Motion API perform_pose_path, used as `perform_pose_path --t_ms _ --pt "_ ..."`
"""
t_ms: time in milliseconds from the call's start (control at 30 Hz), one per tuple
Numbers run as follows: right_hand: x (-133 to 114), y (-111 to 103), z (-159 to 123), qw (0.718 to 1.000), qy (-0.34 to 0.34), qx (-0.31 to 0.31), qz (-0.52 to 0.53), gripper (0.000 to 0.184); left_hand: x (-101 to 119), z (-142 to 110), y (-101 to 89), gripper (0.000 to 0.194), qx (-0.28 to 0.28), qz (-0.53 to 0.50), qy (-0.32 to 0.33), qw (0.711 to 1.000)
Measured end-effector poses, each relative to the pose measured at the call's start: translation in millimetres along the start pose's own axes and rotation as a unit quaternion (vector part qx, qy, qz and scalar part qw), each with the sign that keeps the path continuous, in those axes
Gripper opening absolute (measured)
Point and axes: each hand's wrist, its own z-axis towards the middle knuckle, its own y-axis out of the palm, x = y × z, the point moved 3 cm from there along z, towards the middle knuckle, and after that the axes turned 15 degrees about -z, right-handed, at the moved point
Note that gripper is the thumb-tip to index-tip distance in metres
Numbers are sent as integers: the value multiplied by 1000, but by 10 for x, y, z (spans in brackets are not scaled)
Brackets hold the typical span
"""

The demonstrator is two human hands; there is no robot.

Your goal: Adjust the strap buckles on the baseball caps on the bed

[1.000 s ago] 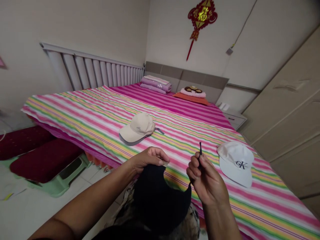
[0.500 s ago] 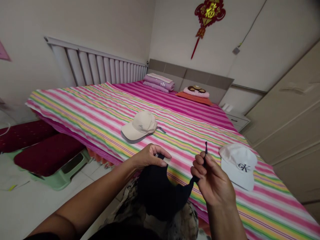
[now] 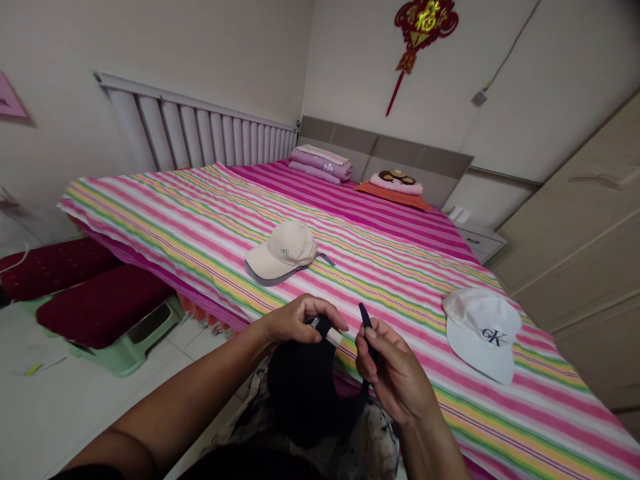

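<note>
While dark cap (image 3: 305, 393) is held, beige cap (image 3: 287, 248) ahead, white cap (image 3: 477, 330) right

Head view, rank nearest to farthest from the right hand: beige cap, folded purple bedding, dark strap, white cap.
1. Dark strap: pinched in the right hand.
2. White cap: on the bed, to the hand's right.
3. Beige cap: on the bed, ahead and to the left.
4. Folded purple bedding: far end, by the headboard.
</note>
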Motion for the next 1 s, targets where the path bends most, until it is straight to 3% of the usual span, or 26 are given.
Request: perform_pose_path --t_ms 100,367,600,833,1000 --pt "19 9 -5 1000 2 -6 -8 17 -16 -3 -2 35 26 -37 5 999" --pt "91 110 -32 999 -8 -23 -31 20 -31 29 46 25 81 -11 19 997" --pt "201 133 -22 998 9 18 -60 24 -38 48 98 23 119 51 39 991" --pt "163 166 -17 999 32 -7 21 27 -8 23 156 30 73 150 79 983" --pt "124 183 -5 1000 15 8 11 25 40 -4 215 24 95 197 146 965"
